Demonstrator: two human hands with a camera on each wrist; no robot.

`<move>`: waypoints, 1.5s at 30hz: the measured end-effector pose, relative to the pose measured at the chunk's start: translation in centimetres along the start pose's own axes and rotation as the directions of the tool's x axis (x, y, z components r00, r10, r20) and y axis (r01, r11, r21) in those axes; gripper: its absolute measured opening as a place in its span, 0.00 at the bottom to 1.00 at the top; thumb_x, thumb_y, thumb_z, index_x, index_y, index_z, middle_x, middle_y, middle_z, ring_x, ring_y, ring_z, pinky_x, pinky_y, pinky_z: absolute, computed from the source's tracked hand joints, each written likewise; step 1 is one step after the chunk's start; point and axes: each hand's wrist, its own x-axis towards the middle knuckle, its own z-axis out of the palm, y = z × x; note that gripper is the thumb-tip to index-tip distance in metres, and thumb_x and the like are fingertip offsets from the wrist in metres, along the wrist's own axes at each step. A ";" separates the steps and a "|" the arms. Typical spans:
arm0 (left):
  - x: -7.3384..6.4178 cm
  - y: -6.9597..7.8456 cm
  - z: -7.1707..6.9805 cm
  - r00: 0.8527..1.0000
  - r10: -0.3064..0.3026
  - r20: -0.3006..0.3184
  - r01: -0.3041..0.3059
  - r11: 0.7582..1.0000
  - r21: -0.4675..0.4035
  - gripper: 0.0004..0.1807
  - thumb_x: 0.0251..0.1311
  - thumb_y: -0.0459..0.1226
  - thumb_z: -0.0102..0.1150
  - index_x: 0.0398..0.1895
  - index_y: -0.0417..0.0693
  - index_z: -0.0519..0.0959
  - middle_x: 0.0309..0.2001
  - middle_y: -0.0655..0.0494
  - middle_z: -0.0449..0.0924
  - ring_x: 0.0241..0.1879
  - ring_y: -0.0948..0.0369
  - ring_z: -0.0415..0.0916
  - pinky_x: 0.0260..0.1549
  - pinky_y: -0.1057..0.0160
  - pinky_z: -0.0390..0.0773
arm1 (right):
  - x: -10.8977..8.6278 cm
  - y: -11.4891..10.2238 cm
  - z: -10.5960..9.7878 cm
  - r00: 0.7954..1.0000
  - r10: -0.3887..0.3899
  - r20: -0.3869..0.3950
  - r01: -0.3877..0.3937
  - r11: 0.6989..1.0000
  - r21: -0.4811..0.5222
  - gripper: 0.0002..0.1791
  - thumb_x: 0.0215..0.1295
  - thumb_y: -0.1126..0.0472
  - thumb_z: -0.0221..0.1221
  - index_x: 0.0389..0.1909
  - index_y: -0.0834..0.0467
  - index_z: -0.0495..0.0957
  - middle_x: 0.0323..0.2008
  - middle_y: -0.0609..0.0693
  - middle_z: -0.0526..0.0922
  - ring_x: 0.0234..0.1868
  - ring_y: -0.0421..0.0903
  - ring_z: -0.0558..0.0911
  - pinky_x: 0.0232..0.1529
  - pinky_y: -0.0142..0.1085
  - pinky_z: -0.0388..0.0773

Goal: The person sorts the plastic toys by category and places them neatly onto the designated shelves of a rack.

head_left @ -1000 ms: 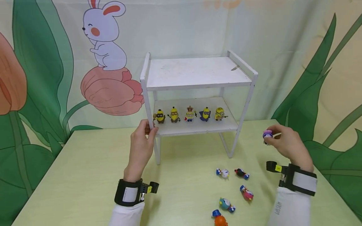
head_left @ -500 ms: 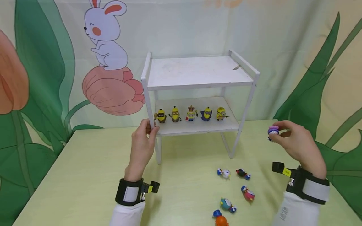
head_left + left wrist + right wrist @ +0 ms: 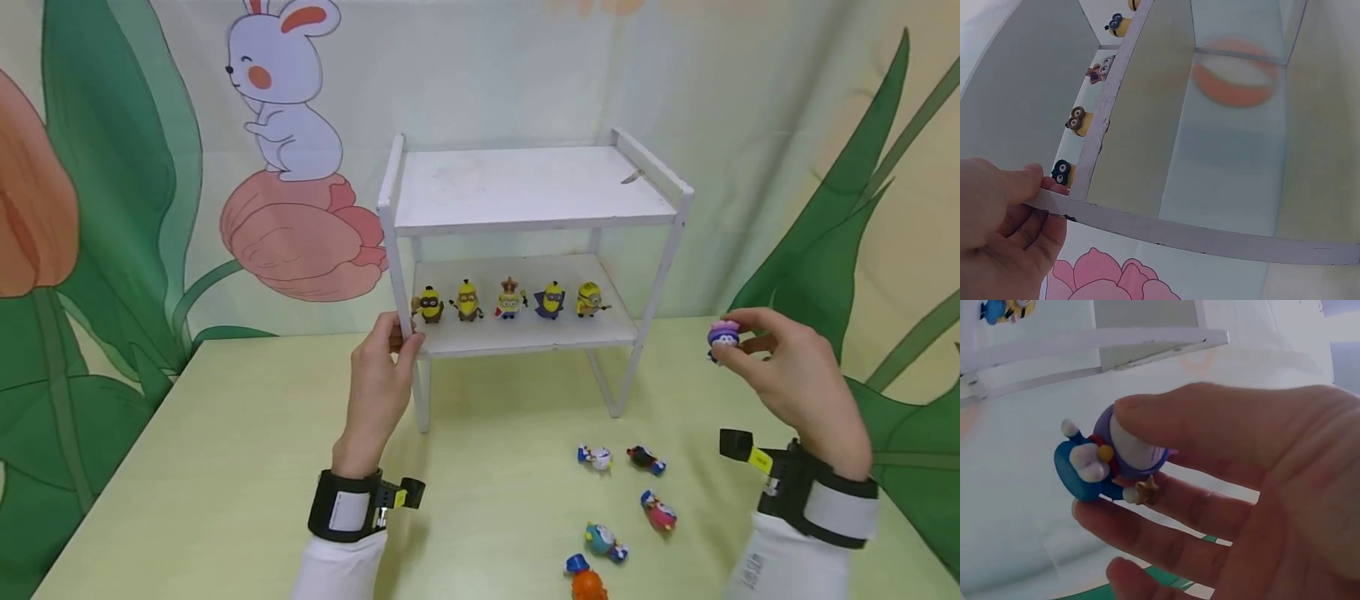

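Note:
My left hand (image 3: 381, 375) grips the front left post of a white two-tier shelf (image 3: 525, 187), thumb and fingers wrapped about it at the lower tier. In the right hand (image 3: 802, 375) a small purple-and-blue figurine (image 3: 723, 335) is pinched between thumb and fingers, held up right of the shelf. Close up in the right wrist view, that figurine (image 3: 1129, 447) has a blue base, a red collar and a gold star. Several yellow Minion figurines stand in a row on the lower tier, among them a crowned one (image 3: 509, 300) in the middle.
On the table (image 3: 225, 467) in front of the shelf lie several more figurines: a white one (image 3: 596, 457), a black one (image 3: 646, 459), a pink-red one (image 3: 659, 512), a teal one (image 3: 604, 542) and an orange one (image 3: 588, 583). A printed curtain (image 3: 510, 75) hangs behind.
My right hand has shifted a little to the right and up with the figurine, which has turned its face more toward the head camera. The left hand stays on the post.

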 end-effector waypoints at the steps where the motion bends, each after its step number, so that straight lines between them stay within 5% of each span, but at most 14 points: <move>1: 0.0 -0.1 -0.1 1.000 -0.004 0.000 0.004 1.000 0.006 0.12 0.65 0.29 0.59 0.48 0.34 0.74 0.38 0.45 0.79 0.36 0.53 0.76 0.38 0.56 0.77 | 0.0 -0.3 0.1 1.000 -0.009 -0.007 0.009 1.000 0.005 0.22 0.68 0.52 0.60 0.58 0.59 0.75 0.43 0.58 0.82 0.40 0.53 0.78 0.29 0.38 0.71; 16: 0.0 -0.2 0.2 1.000 -0.018 -0.005 0.018 1.000 -0.014 0.11 0.64 0.29 0.59 0.48 0.33 0.74 0.37 0.45 0.79 0.35 0.53 0.75 0.37 0.57 0.77 | 0.5 -2.6 0.4 0.990 -0.086 -0.114 0.091 0.995 0.044 0.20 0.66 0.58 0.63 0.56 0.60 0.77 0.43 0.59 0.83 0.38 0.55 0.83 0.33 0.27 0.72; 23: 0.1 -0.1 0.4 1.000 -0.008 -0.015 0.008 1.000 -0.011 0.10 0.64 0.28 0.59 0.47 0.34 0.74 0.36 0.45 0.79 0.35 0.53 0.75 0.36 0.57 0.77 | 1.7 -5.1 -0.2 0.978 -0.123 -0.171 0.139 0.986 0.087 0.21 0.65 0.56 0.65 0.56 0.58 0.78 0.43 0.55 0.85 0.35 0.33 0.81 0.35 0.22 0.71; 28: 0.1 0.0 0.6 1.000 -0.010 -0.017 0.009 1.000 -0.020 0.10 0.65 0.28 0.59 0.47 0.34 0.74 0.36 0.45 0.79 0.35 0.53 0.75 0.36 0.57 0.77 | 3.0 -8.1 -1.5 0.957 -0.198 -0.213 0.222 0.971 0.091 0.23 0.64 0.59 0.65 0.58 0.60 0.76 0.45 0.58 0.84 0.36 0.26 0.76 0.37 0.19 0.71; 35: 0.0 0.1 0.4 1.000 -0.017 -0.018 0.017 1.000 -0.010 0.10 0.64 0.28 0.59 0.46 0.35 0.74 0.35 0.45 0.79 0.34 0.53 0.75 0.35 0.57 0.77 | 4.9 -13.7 -2.5 0.925 -0.302 -0.230 0.338 0.932 0.135 0.21 0.64 0.63 0.65 0.57 0.62 0.77 0.46 0.55 0.84 0.39 0.36 0.81 0.42 0.22 0.75; 40: 0.1 0.0 0.3 1.000 0.004 -0.013 -0.004 1.000 -0.005 0.11 0.64 0.27 0.59 0.47 0.33 0.74 0.36 0.45 0.79 0.34 0.53 0.75 0.35 0.57 0.77 | 7.5 -17.9 -1.5 0.908 -0.378 -0.178 0.407 0.898 0.168 0.18 0.65 0.64 0.63 0.54 0.64 0.76 0.46 0.55 0.82 0.41 0.46 0.82 0.44 0.29 0.78; 45: 0.2 0.1 0.2 1.000 0.006 -0.009 -0.006 1.000 -0.001 0.11 0.64 0.28 0.59 0.47 0.33 0.74 0.36 0.45 0.79 0.34 0.53 0.75 0.34 0.57 0.76 | 10.0 -21.6 0.3 0.912 -0.400 -0.089 0.410 0.892 0.192 0.15 0.66 0.63 0.62 0.52 0.62 0.76 0.46 0.53 0.83 0.41 0.44 0.83 0.43 0.34 0.80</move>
